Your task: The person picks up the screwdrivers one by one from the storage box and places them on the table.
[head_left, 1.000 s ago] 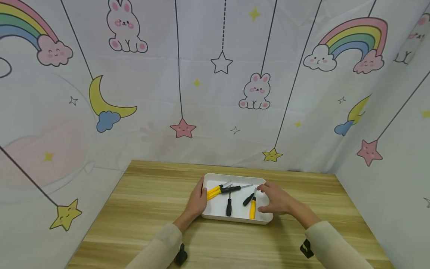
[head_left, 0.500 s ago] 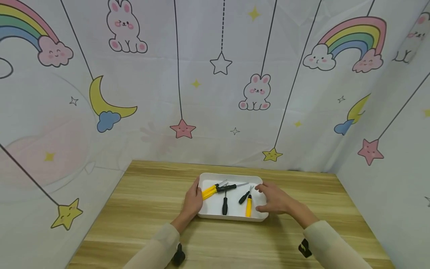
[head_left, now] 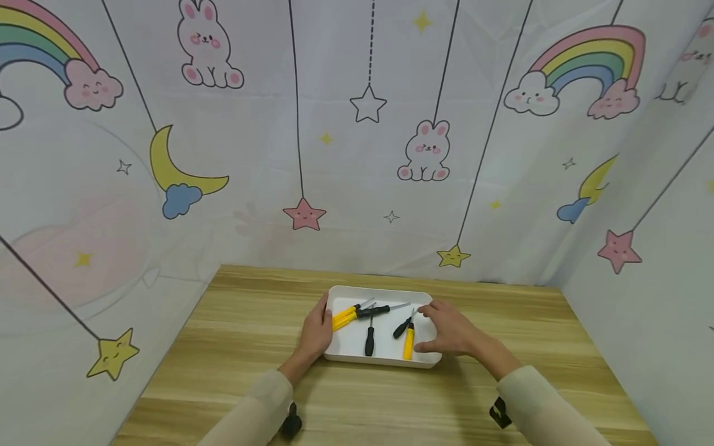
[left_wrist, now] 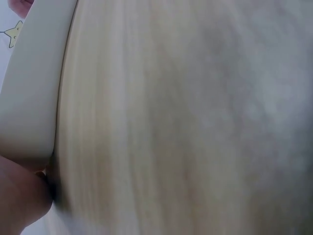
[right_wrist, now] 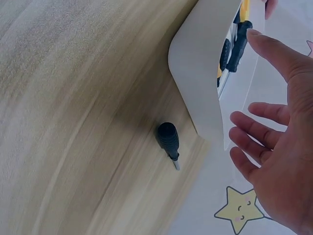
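My left hand (head_left: pixel 317 328) grips the left end of a shallow white tray (head_left: pixel 385 362), its thumb over the rim. Inside the tray lie several screwdrivers: yellow-handled ones (head_left: pixel 344 319) at the left under a black-handled one (head_left: pixel 372 312), another black screwdriver (head_left: pixel 370 342) mid-tray, a short black one (head_left: pixel 400 328) and a yellow screwdriver (head_left: pixel 409 344) at the right. Spread over the tray's right end, my right hand (head_left: pixel 450 329) holds nothing; in the right wrist view its thumb and fingers are apart. Beside the tray, that view shows a black screwdriver (right_wrist: pixel 168 139) on the table, hidden in the head view.
The tray stands on a wood-grain table (head_left: pixel 262 316) with a patterned white curtain (head_left: pixel 346 186) behind it and another on the right. Small black devices (head_left: pixel 291 422) sit at both wrists below the sleeves.
The tray has slid a little to the left with its screwdrivers, the left hand moving along with it. My right hand has also shifted slightly left, still spread over the tray's end.
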Action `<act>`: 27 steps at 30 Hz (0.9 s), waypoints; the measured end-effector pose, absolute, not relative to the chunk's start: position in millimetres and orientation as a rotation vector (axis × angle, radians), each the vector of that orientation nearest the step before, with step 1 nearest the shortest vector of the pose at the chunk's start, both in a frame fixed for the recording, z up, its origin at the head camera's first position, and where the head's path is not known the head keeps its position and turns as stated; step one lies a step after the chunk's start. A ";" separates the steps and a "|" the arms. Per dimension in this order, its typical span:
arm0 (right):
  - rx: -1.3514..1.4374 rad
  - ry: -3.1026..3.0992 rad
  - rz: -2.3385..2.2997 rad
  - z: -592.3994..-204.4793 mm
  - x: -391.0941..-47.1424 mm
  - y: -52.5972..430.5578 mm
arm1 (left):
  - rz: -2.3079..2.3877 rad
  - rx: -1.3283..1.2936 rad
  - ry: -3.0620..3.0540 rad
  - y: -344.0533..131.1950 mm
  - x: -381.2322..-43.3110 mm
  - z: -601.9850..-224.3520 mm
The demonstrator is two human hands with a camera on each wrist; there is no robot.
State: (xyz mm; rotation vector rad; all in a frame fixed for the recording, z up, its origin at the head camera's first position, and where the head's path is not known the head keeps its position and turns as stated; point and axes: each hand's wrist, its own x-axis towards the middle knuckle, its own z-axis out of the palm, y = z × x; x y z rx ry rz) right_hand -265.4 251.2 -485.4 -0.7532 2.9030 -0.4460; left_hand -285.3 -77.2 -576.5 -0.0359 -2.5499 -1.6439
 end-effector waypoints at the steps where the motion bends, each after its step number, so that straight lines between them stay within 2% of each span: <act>1: -0.774 2.911 -0.433 -486.6 -265.9 250.8 | -1.644 -0.033 -2.549 -77.2 -285.4 -576.8; 11: -0.897 2.962 -0.335 -496.9 -272.3 247.0 | -1.798 0.005 -2.466 -78.1 -285.7 -572.2; 27: -0.827 2.927 -0.284 -509.5 -273.1 235.2 | -1.871 0.022 -2.494 -84.2 -287.5 -570.9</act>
